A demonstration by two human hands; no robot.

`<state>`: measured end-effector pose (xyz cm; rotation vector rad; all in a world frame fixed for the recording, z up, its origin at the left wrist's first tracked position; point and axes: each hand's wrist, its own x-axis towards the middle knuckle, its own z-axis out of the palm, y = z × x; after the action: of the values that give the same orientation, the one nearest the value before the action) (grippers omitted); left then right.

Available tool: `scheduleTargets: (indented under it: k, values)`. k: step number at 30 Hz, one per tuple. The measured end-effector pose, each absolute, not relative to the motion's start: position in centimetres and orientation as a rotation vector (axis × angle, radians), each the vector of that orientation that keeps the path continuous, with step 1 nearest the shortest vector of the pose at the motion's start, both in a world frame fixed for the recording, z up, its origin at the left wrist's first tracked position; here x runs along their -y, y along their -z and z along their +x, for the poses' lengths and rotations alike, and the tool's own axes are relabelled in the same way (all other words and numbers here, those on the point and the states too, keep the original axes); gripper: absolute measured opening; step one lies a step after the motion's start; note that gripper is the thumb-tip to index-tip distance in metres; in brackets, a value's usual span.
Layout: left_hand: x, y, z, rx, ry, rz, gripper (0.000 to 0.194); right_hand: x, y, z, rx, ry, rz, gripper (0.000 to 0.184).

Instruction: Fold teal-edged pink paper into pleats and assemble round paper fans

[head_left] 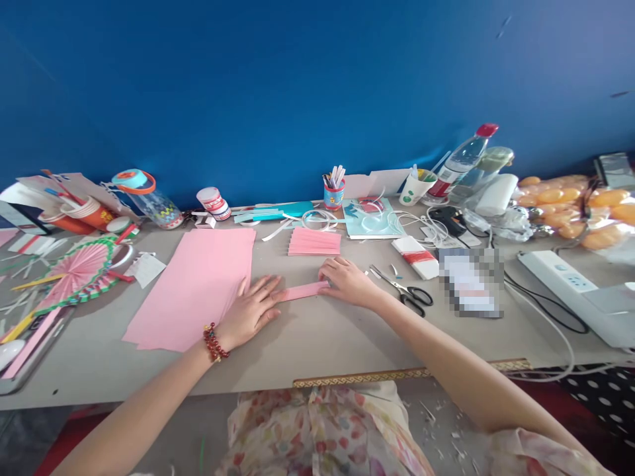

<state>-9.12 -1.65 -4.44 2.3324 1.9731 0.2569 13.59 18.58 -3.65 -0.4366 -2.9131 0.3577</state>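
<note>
A narrow folded strip of pink paper (301,291) lies on the table between my hands. My left hand (252,312) rests flat over its left end, fingers stretched out, covering that end. At the strip's right end, my right hand (347,283) is closed, with thumb and fingers pinching the paper. Just left of my left hand is a stack of pink paper sheets (193,284), partly under the wrist. Beyond the strip sits a pleated piece of pink paper (314,242). Black-handled scissors (407,291) lie to the right of my right hand.
A finished pink paper fan (82,264) lies at the left, near a clear bottle (153,201). Along the wall stand a pen cup (334,195), a paper cup (417,188) and a red-capped bottle (461,162). A power strip (575,291) with cables is at the right.
</note>
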Motion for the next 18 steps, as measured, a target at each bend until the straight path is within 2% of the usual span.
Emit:
scheduleTargets:
  k: [7, 13, 15, 18]
  values:
    - [-1.0, 3.8, -8.2, -1.951, -0.707, 2.061, 0.028, -18.2, 3.0, 13.3, 2.929, -0.513, -0.46, 0.015]
    - [-1.6, 3.4, -7.2, -1.943, -0.67, 2.112, 0.019, -17.5, 2.9, 14.0, 2.873, -0.618, -0.307, 0.014]
    - [-1.6, 3.4, -6.9, -1.929, -0.657, 2.155, 0.01, -17.3, 2.8, 14.4, 2.848, -0.606, -0.244, 0.009]
    - [-1.6, 3.4, -6.4, -1.957, -0.676, 2.249, 0.01, -16.8, 2.9, 14.8, 2.787, -0.508, -0.207, 0.006]
